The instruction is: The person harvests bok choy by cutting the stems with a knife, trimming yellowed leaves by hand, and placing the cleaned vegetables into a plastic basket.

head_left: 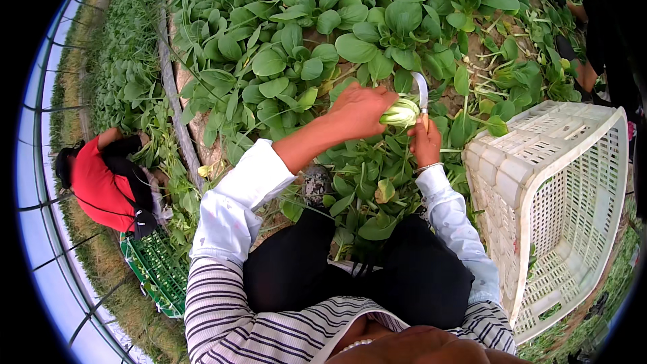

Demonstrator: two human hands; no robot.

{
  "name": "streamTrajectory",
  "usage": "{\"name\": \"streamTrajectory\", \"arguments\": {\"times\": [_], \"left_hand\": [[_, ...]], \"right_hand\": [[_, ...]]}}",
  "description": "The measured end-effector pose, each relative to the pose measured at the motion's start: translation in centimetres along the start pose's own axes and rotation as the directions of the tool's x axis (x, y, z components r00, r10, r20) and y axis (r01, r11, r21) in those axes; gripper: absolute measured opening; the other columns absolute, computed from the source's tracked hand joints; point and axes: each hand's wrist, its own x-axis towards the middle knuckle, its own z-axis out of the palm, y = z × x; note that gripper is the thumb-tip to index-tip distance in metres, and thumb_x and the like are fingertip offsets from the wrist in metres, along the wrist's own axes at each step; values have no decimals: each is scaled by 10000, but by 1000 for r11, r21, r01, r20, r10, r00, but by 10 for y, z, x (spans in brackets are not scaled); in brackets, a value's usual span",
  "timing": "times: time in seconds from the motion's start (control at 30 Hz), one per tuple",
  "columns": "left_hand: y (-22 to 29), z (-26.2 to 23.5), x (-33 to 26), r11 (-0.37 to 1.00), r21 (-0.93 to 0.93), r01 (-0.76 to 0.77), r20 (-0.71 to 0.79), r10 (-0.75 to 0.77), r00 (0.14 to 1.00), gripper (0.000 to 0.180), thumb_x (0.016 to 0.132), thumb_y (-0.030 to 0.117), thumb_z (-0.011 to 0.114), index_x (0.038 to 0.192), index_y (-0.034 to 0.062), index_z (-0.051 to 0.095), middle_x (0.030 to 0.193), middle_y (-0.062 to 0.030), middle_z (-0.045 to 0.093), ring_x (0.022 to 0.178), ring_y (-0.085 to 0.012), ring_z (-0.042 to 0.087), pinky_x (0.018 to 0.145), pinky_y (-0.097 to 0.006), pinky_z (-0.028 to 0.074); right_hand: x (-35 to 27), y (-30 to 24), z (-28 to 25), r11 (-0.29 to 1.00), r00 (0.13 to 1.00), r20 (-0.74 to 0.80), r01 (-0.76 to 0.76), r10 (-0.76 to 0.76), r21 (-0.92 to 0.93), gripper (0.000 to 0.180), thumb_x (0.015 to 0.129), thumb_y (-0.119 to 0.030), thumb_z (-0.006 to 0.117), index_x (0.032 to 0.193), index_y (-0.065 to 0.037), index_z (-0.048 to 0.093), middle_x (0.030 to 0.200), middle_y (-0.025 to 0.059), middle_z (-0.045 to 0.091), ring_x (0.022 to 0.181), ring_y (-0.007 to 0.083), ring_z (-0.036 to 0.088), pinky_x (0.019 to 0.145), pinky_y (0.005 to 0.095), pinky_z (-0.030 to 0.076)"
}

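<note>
My left hand [367, 109] is closed around a head of bok choy [402, 113], its pale stem end pointing right toward the knife. In my right hand [425, 141] is a small curved knife [422, 94] with a wooden handle, its blade rising upward past the cut end of the bok choy. Whether the blade touches the stems, I cannot tell. Below both hands, loose green leaves [357, 192] cover the ground between my knees, and a yellowed leaf [385, 191] lies among them.
A white slatted plastic crate [495, 182] lies tipped at my right. Dense bok choy plants [283, 47] grow ahead. To the left, beyond a long pole [176, 101], a person in red [101, 185] bends beside a green crate [158, 273]. Another person's dark clothing [596, 40] shows at the far right.
</note>
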Motion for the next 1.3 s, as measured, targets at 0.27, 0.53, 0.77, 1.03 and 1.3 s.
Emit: {"name": "streamTrajectory", "arguments": {"times": [0.27,0.53,0.77,1.03,1.3], "left_hand": [[-55,-17,103,780,622,-72,39,61,997,176,716,71,611,879,118,656,1455,-76,348,847,-192,621,767,-364,429],[-112,-7,82,832,555,-10,-155,116,981,251,612,128,719,846,102,632,1446,-8,366,820,-185,592,784,-340,417],[-130,-1,66,915,404,4,-212,90,973,261,600,96,709,852,93,639,1397,18,429,837,-206,601,793,-348,399],[-121,1,68,944,324,58,-184,3,983,323,615,163,740,908,82,632,1385,30,442,933,-192,600,804,-355,407],[-92,-9,42,980,-74,184,-190,-195,962,263,657,176,681,886,57,629,1325,15,503,953,-255,605,793,-390,468]], "right_hand": [[94,21,17,990,996,-83,-47,36,-135,264,881,-274,580,831,-20,528,590,53,515,417,146,472,365,301,377],[129,49,11,941,994,-68,56,-83,-334,328,860,-320,596,877,6,564,718,175,595,617,312,568,596,414,444],[129,40,25,857,985,22,159,-170,-490,360,848,-348,587,896,8,570,838,253,599,777,442,559,676,462,440],[148,36,35,737,992,53,124,-118,-665,373,854,-352,563,904,17,583,882,278,607,827,460,576,725,504,459],[79,52,8,732,968,216,238,-127,-638,372,841,-357,604,978,-11,591,825,229,643,663,378,617,613,426,499]]}}
